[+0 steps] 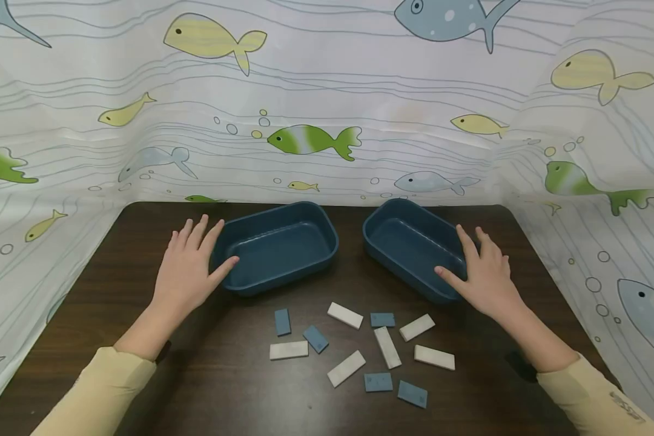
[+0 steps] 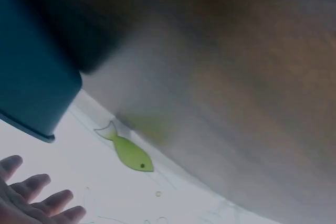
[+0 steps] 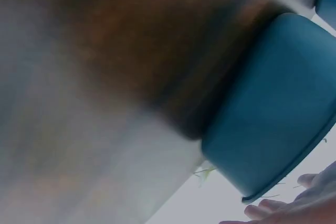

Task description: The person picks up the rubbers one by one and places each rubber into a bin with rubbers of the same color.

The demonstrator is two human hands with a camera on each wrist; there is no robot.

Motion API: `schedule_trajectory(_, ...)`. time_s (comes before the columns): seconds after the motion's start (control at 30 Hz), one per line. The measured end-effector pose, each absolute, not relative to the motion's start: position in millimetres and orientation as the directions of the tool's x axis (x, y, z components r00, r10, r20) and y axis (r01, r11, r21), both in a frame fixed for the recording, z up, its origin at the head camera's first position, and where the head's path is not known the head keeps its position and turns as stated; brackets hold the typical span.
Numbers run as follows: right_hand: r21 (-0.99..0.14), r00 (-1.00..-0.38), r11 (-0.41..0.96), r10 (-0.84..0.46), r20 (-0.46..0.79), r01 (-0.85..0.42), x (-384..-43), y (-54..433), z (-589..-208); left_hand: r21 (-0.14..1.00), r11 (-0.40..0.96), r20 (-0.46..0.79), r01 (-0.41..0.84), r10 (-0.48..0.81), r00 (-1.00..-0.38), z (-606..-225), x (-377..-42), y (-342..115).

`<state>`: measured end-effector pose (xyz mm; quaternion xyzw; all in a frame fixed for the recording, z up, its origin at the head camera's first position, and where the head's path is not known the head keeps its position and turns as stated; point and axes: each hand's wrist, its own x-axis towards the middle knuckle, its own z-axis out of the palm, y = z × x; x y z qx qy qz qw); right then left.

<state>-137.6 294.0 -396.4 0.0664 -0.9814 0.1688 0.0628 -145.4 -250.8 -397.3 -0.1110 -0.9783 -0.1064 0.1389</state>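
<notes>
My left hand (image 1: 185,266), fingers spread and straight, is at the left end of a blue rectangular bin (image 1: 331,257). In the left wrist view its fingers (image 2: 60,200) show apart from that bin's outer wall (image 2: 31,72). At the right end of a second blue bin (image 1: 398,272) is my right hand (image 1: 485,272), also spread and holding nothing. It overlaps the rim in the head view; I cannot tell whether it touches. Both bins have bare floors. In front of them lie several white blocks (image 1: 289,350) and several shorter blue blocks (image 1: 378,382), loosely scattered.
The dark wooden table (image 1: 223,375) carries both bins near its far edge, with a gap between them. A white fish-patterned curtain (image 1: 327,91) rises behind the table and along both sides. Beige sleeves (image 1: 103,387) cover the forearms.
</notes>
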Motion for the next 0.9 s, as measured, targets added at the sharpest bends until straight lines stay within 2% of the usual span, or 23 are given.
schedule_trajectory(0.13,-0.383,-0.993,0.918,-0.078,0.091,-0.107,-138,304,-400,0.234,0.948,0.264,0.217,0.153,-0.952,-401,-149,-259)
schedule_trajectory(0.33,-0.433,-0.999,0.901,-0.05,-0.007,-0.042,-135,314,-405,0.338,0.932,0.14,0.127,0.084,-0.987,-400,-151,-264)
schedule_trajectory(0.63,-0.525,-0.997,0.851,-0.064,-0.038,-0.034,-135,326,-415,0.412,0.907,0.055,0.082,0.064,-0.996,-406,-153,-262)
schedule_trajectory(0.9,-0.607,-0.997,0.794,-0.069,-0.046,-0.027,-137,332,-417,0.595,0.802,0.002,0.051,0.062,-0.998,-411,-159,-262)
